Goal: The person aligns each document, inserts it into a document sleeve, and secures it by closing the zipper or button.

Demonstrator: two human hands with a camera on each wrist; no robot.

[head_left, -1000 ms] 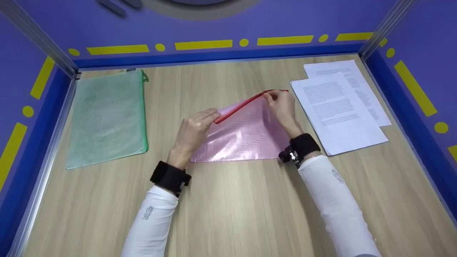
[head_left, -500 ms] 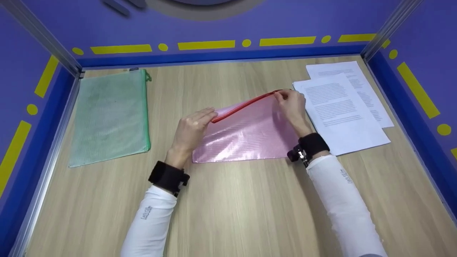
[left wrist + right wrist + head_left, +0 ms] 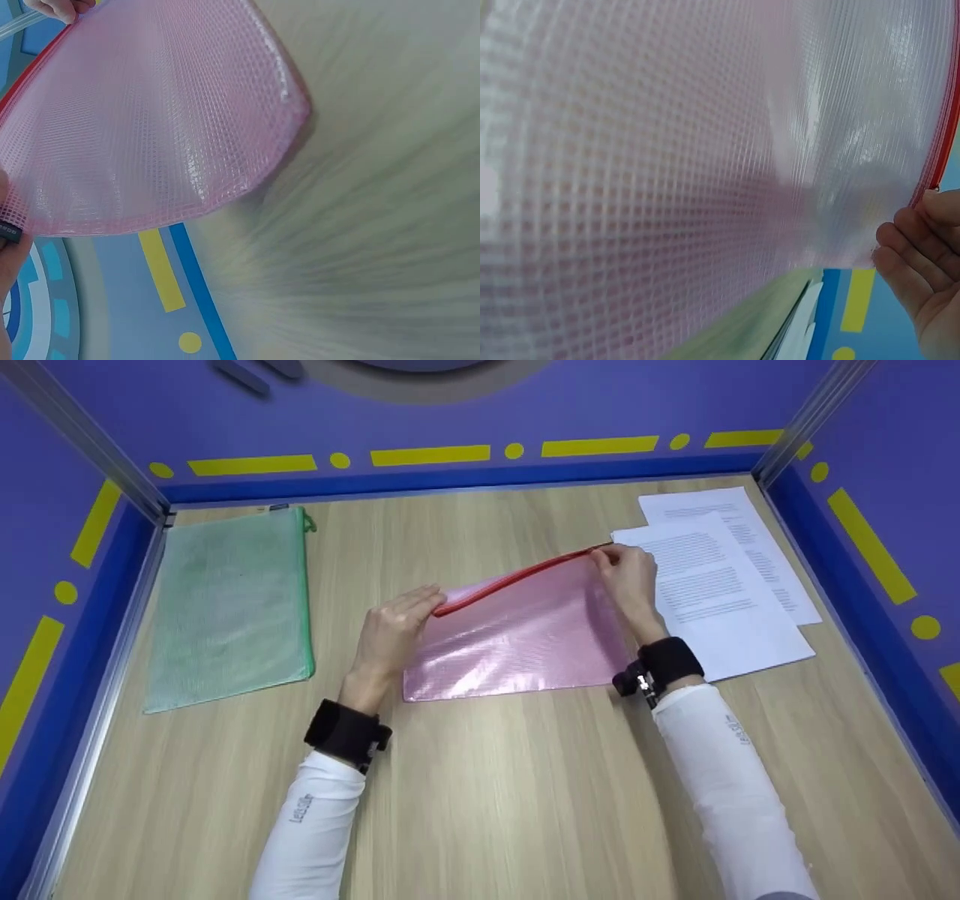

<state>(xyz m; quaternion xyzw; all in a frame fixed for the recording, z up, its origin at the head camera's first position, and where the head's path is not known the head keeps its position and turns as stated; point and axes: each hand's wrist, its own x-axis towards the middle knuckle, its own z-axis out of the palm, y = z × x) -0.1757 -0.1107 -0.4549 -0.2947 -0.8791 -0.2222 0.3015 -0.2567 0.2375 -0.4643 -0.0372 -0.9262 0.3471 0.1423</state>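
A pink mesh zipper pouch (image 3: 517, 637) is held up by its red zipper edge (image 3: 517, 576), its lower edge down near the table. At the zipper's left end my left hand (image 3: 394, 630) grips the pouch's upper corner; in the left wrist view a small dark tab (image 3: 10, 231) shows by those fingers. My right hand (image 3: 628, 581) pinches the zipper edge near its right end, thumb and fingertips together. The right wrist view shows the pouch's mesh close up, with the right fingers (image 3: 911, 240) at the red zipper corner.
A green mesh zipper pouch (image 3: 232, 607) lies flat at the left of the table (image 3: 495, 787). Stacked printed sheets (image 3: 720, 600) overlap at the right, just beyond my right hand. Purple-blue panels (image 3: 450, 416) wall the back and sides.
My right hand has slid rightward along the zipper edge toward its right end, reaching over the edge of the papers. The left hand has shifted slightly left, still gripping its corner.
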